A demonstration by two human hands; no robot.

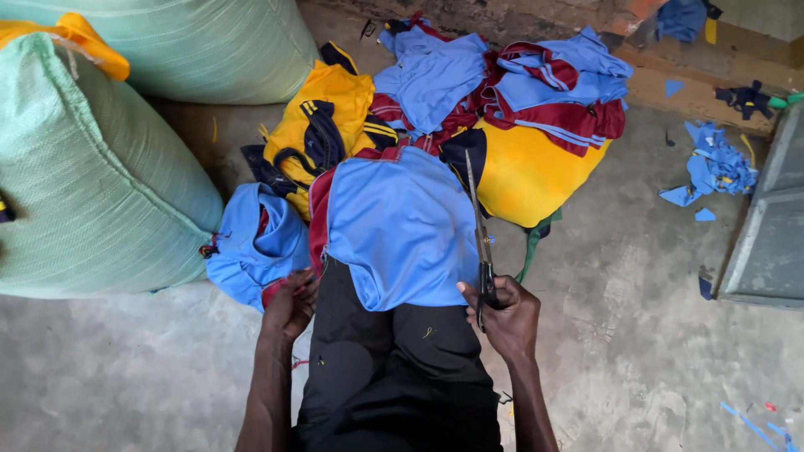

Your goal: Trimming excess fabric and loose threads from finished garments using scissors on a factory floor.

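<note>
The light blue garment lies draped over the person's lap, between the two grips, its far edge running into a heap of blue, maroon and yellow clothes beyond them. The right hand is closed around the handles of long scissors, blades pointing away along the garment's right edge. The left hand pinches the garment's red-trimmed left edge, just beside a green woven sack.

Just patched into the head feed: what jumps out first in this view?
A light blue garment lies spread over the person's lap, centre frame, with the right hand holding long scissors along its right edge. The left hand grips the cloth's lower left corner. Behind it lies a heap of yellow, blue and maroon clothes, and big pale green sacks fill the left.
</note>
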